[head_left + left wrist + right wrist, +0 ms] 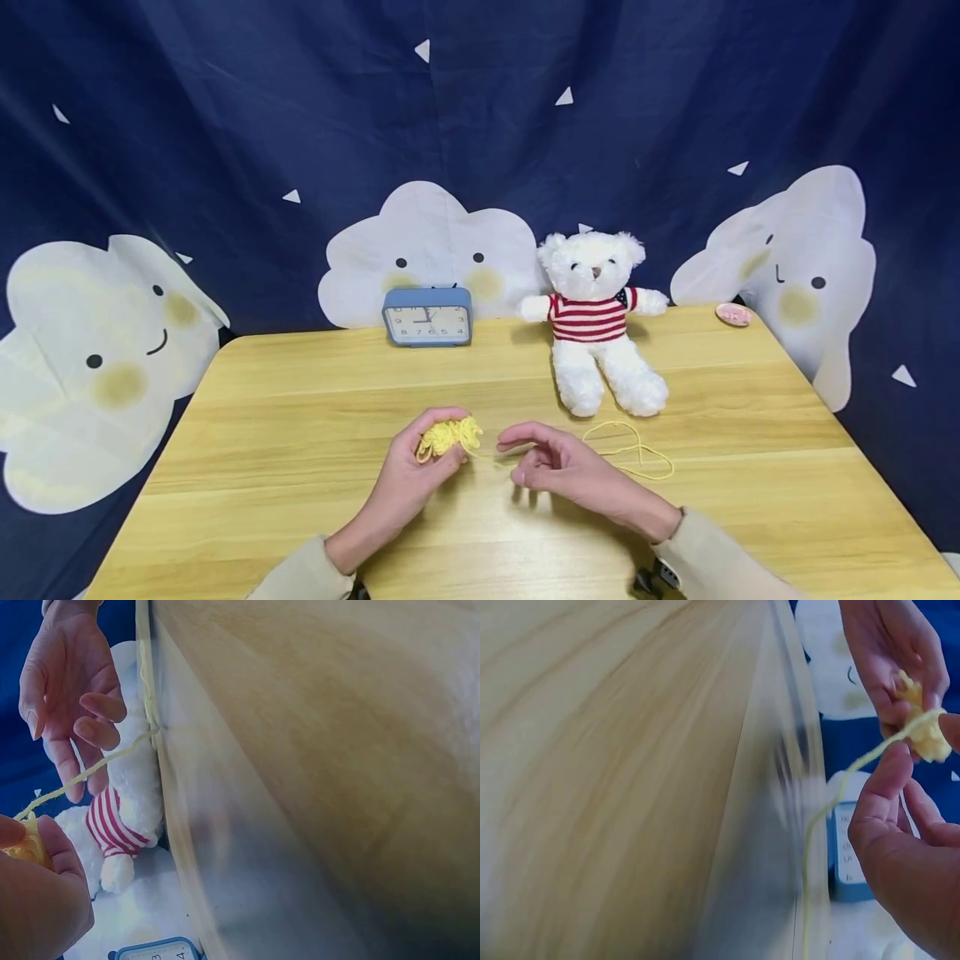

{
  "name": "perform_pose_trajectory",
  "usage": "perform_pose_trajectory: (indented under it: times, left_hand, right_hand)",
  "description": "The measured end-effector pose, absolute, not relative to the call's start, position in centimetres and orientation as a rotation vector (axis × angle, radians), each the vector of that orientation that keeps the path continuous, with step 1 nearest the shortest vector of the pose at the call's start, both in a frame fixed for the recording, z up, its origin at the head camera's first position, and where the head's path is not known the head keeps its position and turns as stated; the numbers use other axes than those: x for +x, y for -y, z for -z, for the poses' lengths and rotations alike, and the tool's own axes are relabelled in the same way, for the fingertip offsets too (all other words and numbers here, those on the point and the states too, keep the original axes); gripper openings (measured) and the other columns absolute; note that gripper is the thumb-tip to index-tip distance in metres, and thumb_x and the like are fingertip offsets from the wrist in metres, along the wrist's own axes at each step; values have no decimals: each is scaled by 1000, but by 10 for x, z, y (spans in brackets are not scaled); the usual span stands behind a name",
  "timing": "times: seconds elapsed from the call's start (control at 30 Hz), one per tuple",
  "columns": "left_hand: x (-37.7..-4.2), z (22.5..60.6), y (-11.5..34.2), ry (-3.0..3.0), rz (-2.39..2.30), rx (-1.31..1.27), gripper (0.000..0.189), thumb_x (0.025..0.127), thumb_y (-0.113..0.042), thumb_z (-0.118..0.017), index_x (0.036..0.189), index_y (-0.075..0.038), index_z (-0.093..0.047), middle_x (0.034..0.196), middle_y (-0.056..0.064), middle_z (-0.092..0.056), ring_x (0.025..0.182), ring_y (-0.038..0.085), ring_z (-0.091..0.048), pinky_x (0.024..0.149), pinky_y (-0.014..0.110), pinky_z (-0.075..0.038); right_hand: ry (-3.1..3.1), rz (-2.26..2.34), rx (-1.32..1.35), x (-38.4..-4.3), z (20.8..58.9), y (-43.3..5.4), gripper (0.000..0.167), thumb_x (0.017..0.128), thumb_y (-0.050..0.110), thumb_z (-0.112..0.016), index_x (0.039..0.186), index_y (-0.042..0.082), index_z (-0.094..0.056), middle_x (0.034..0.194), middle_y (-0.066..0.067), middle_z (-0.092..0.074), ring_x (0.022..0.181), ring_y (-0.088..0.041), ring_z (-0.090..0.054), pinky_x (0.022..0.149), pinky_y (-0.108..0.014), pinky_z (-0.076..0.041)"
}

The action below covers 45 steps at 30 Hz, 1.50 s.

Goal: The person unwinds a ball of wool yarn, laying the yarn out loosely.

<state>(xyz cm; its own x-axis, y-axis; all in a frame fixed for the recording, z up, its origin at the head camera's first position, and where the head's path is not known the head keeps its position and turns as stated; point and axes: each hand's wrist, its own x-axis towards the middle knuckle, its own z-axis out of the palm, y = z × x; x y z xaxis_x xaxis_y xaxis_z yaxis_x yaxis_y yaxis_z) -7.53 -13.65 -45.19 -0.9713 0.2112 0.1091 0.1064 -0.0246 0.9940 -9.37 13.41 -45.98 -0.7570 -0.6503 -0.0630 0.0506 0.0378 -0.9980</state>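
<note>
My left hand (411,465) grips a small bundle of yellow yarn (450,437) between thumb and fingers, just above the table. From the bundle a single yellow strand (94,771) runs toward my right hand (561,468). That hand hovers to the right of the bundle, its fingers loosely bent and thumb and index finger apart. In the right wrist view the strand (864,759) passes close by its fingertips; no pinch on it shows. The loose end of yarn (663,477) lies in loops on the table beyond the right hand.
A white teddy bear (592,321) in a striped shirt sits at the back of the wooden table (300,392). Left of it stands a blue alarm clock (427,317). A small pink oval item (733,314) lies at the far right corner. Behind hangs a dark blue cloud-print curtain (480,100).
</note>
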Motion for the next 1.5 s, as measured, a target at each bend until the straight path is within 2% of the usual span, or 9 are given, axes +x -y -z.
perform_pose_trajectory:
  times: [0.23,0.43,0.57,0.67,0.8,1.0,1.1,1.3,1.5]
  left_hand:
    - [-74,452,138,-2154,-2157,340,45,93,10,-74,137,1,-68,131,18,-66,110,22,-64,92,26,-62]
    - [-73,454,140,-2136,-2166,322,45,95,9,-73,138,-1,-67,130,19,-64,108,23,-64,90,26,-62]
    - [-72,455,142,-2111,-2181,329,45,96,10,-71,139,-3,-67,128,21,-63,105,22,-65,86,25,-63]
    - [-72,455,143,-2103,-2186,338,45,96,12,-71,139,-3,-67,127,22,-62,103,22,-65,85,25,-64]
    - [-72,455,144,-2106,-2186,328,45,96,11,-72,139,0,-67,128,22,-63,103,23,-66,86,27,-64]
    - [-71,455,148,-2108,-2199,314,44,96,12,-72,138,-2,-68,131,22,-62,107,24,-66,89,29,-65]
    - [-71,455,149,-2104,-2207,312,44,96,11,-71,137,-2,-68,132,22,-62,107,24,-67,88,29,-65]
    - [-71,454,150,-2104,-2222,315,44,96,12,-70,138,3,-66,131,23,-61,102,25,-68,85,29,-66]
    - [-71,454,152,-2142,-2209,297,42,96,11,-72,136,-2,-69,134,20,-62,104,24,-67,85,29,-65]
  right_hand:
    - [-1718,1776,-569,-92,459,-119,44,105,9,-72,145,-5,-59,131,-28,-66,99,-25,-71,89,-31,-62]
    - [-1891,1756,-585,-85,454,-124,25,104,12,-74,123,-4,-70,103,-19,-71,89,-23,-69,81,-29,-64]
    - [-2022,1744,-646,-82,450,-135,16,104,13,-74,112,-1,-75,97,-23,-70,83,-18,-66,73,-23,-59]
    - [-2084,1773,-681,-81,447,-144,12,104,11,-74,110,1,-77,95,-25,-70,80,-15,-64,70,-23,-58]
    - [-2186,1828,-685,-84,441,-159,7,104,7,-72,109,4,-77,92,-23,-70,76,-21,-65,66,-27,-58]
    - [-2339,1857,-655,-89,433,-182,10,105,4,-70,107,10,-77,87,-19,-68,73,-19,-63,62,-28,-56]
    - [-2362,1857,-614,-88,433,-191,7,106,4,-70,107,8,-76,85,-15,-67,73,-18,-63,61,-29,-57]
    - [-2390,1860,-601,-84,436,-206,8,106,1,-68,107,5,-75,89,-10,-71,76,-13,-65,64,-29,-59]
    - [-2455,1857,-518,-76,434,-223,10,105,0,-69,106,7,-76,97,-4,-73,80,-14,-67,66,-29,-60]
